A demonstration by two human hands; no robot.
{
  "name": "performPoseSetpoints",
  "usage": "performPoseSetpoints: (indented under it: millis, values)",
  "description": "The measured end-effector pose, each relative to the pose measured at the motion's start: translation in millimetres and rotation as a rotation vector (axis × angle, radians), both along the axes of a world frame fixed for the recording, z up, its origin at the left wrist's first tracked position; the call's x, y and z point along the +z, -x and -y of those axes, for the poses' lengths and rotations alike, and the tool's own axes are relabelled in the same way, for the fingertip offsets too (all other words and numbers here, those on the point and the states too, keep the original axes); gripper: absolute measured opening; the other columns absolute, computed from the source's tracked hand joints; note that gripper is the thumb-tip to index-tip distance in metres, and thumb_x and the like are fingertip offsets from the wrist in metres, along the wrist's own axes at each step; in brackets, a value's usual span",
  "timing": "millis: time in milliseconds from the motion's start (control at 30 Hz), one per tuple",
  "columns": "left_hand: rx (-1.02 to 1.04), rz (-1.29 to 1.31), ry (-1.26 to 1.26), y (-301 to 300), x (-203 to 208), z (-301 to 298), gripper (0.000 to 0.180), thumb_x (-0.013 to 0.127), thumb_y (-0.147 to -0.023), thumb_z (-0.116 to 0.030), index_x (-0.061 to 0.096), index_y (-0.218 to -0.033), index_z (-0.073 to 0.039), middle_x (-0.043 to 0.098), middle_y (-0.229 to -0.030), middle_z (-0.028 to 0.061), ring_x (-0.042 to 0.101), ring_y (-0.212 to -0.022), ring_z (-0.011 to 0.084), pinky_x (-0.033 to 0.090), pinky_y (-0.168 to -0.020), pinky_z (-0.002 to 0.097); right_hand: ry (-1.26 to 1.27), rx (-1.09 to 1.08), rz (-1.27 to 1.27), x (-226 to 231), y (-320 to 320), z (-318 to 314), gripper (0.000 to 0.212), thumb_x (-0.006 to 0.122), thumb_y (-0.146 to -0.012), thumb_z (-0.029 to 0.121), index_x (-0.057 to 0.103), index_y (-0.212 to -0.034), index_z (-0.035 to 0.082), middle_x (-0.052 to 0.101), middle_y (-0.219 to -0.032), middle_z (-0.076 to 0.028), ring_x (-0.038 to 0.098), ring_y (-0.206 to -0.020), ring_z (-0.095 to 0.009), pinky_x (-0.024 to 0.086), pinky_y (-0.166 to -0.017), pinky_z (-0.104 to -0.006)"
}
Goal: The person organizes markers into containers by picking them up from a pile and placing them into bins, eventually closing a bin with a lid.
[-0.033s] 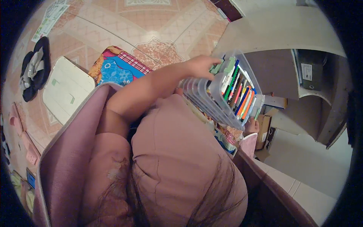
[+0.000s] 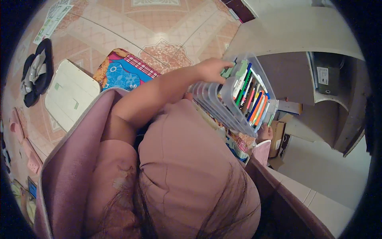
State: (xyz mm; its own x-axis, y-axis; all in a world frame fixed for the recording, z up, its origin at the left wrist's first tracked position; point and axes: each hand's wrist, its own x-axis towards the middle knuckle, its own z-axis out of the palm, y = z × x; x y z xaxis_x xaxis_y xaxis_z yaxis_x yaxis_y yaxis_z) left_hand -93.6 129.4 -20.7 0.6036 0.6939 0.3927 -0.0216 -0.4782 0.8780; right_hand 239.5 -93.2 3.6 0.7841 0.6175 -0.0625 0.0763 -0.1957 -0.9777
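A clear plastic box (image 2: pixel 223 105) filled with several coloured pens (image 2: pixel 252 101) is held tilted in front of my chest. My left hand (image 2: pixel 211 69) reaches over to the box's upper edge, its fingers pinched on a small green piece (image 2: pixel 227 72) there. My right hand (image 2: pixel 265 133), with a pink cuff, grips the box's lower right corner from beneath and is mostly hidden by the box. My pink clothing fills the lower half of the view.
On the tiled floor lie a blue patterned cloth (image 2: pixel 123 71), a white board with green tape bits (image 2: pixel 69 93) and black sandals (image 2: pixel 36 75). A grey cabinet (image 2: pixel 302 36) stands at the right, with a cardboard box (image 2: pixel 277 139) below it.
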Motion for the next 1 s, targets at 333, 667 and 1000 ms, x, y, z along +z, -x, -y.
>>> performPoseSetpoints:
  millis: [333, 667, 1000]
  values:
    - [0.155, 0.075, 0.19, -2.3, -1.7, 12.9, 0.036, 0.052, -0.071, -0.014, 0.051, -0.104, -0.002, 0.058, -0.083, 0.0187, 0.057, -0.076, 0.0296, 0.045, -0.068, 0.0355, -0.033, -0.077, 0.035, 7.3, 16.7, -5.8, 0.011, 0.058, -0.076, 0.013, 0.048, -0.072, 0.008, 0.051, -0.064, 0.0, 0.049, -0.055, -0.011, 0.038, -0.046, -0.0241]
    - [0.088, 0.143, 0.556, -10.8, 3.9, 25.2, 0.05, 0.055, -0.08, -0.033, 0.044, -0.112, 0.003, 0.053, -0.103, 0.0147, 0.054, -0.09, 0.0197, 0.043, -0.077, 0.0304, 0.046, -0.065, 0.026, 12.5, 20.4, -7.3, 0.009, 0.057, -0.076, 0.013, 0.048, -0.074, 0.009, 0.045, -0.058, 0.003, 0.042, -0.048, -0.007, 0.032, -0.042, -0.02]
    - [0.154, -0.049, 0.272, -6.4, 29.3, 30.2, 0.051, 0.061, -0.07, -0.04, 0.055, -0.101, 0.0, 0.055, -0.086, 0.0178, 0.055, -0.079, 0.0253, 0.044, -0.07, 0.0329, 0.044, -0.083, 0.042, 11.6, 20.3, -7.6, 0.019, 0.057, -0.076, 0.012, 0.041, -0.067, 0.012, 0.042, -0.056, 0.005, 0.04, -0.048, -0.006, 0.03, -0.043, -0.0199]
